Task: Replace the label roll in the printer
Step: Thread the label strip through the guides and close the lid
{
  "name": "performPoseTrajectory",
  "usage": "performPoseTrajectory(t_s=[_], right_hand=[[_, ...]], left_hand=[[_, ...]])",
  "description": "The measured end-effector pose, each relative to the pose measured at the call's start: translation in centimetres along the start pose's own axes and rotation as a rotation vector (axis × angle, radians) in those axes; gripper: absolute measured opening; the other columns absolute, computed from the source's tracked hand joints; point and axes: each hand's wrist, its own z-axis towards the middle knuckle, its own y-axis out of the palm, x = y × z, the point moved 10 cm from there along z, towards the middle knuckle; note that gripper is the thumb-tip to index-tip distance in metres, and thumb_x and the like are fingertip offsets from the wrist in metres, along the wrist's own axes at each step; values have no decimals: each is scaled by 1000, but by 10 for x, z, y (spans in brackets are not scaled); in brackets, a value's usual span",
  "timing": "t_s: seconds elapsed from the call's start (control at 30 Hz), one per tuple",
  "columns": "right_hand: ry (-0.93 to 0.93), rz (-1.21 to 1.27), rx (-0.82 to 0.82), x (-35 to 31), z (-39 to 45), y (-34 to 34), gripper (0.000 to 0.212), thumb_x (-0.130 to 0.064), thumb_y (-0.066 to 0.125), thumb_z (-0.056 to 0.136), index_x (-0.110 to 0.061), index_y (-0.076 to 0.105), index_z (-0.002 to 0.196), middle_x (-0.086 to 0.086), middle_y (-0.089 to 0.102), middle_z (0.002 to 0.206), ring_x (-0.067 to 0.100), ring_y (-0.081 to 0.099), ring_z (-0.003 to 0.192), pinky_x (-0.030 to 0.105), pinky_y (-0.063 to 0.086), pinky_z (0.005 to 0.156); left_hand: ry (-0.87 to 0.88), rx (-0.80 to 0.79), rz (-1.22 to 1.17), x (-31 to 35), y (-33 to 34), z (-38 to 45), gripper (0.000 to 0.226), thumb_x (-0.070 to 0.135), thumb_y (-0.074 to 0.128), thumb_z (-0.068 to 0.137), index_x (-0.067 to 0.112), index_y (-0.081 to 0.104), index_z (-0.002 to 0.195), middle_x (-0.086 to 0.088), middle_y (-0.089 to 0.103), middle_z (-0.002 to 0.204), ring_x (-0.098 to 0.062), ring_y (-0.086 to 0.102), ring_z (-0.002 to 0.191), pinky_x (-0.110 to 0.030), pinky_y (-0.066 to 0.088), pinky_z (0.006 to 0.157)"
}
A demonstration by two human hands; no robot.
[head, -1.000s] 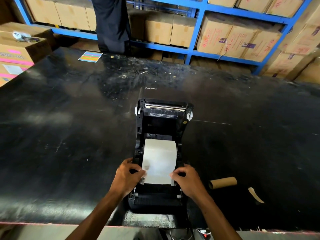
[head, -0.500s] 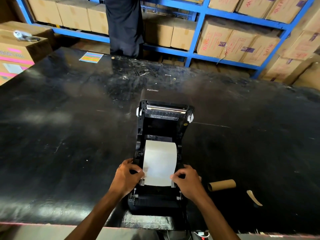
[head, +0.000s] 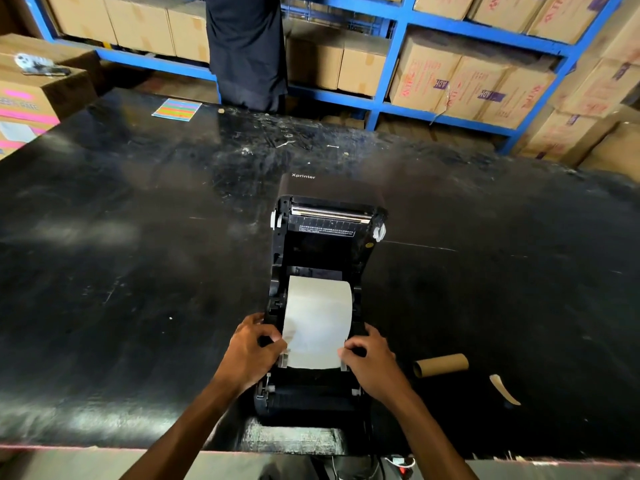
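A black label printer (head: 329,237) stands on the black table near its front edge, lid swung open away from me. A white label roll (head: 317,317) sits in its bay, with the paper drawn toward me over the front. My left hand (head: 251,351) pinches the paper's left edge at the guide. On the right edge, my right hand (head: 372,362) pinches the paper the same way. An empty brown cardboard core (head: 440,364) lies on the table right of the printer.
A curled paper strip (head: 504,389) lies right of the core. A colourful sheet (head: 176,109) rests at the table's far edge, where a person in dark clothes (head: 247,50) stands. Blue shelving (head: 391,64) with cardboard boxes runs behind; more boxes (head: 31,98) stand left.
Both hands stay on the paper's edges with only slight shifts. The person behind the table has stepped to the right.
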Motion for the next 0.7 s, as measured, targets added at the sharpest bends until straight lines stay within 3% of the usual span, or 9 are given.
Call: performPoseTrajectory(t_s=[0.17,0.3,0.53,0.63,0.7], right_hand=[[38,31,-9,3,7,-1,24,-29,62,85,-24,66,62,2,48,143,22,29,140,49,21,113],[59,209,23,8,5,2,21,-26,67,85,-23,67,64,6,59,129,21,39,134,34,28,105],[59,154,32,12,8,0,26,-23,67,83,-24,68,57,4,66,120,19,41,133,52,25,113],[57,210,75,11,5,-4,18,-26,69,84,-22,73,67,1,65,122,18,38,135,46,23,114],[55,219,105,12,4,-4,16,-25,69,84,-19,73,70,2,65,121,19,39,135,45,25,113]], left_hand=[[38,7,9,3,-2,0,22,20,70,83,28,66,63,-6,39,149,-26,45,131,-41,40,108],[36,-16,60,7,2,2,25,28,70,83,27,63,59,-6,35,151,-27,43,131,-31,43,98],[8,-9,-32,-2,2,2,19,19,71,82,25,65,65,-2,37,149,-21,55,115,-11,44,70],[21,-26,21,2,3,4,20,23,70,82,25,63,64,-3,34,150,-26,51,123,-27,53,84],[12,-27,40,2,3,4,20,23,69,83,26,62,64,-4,33,151,-27,50,125,-36,51,93]])
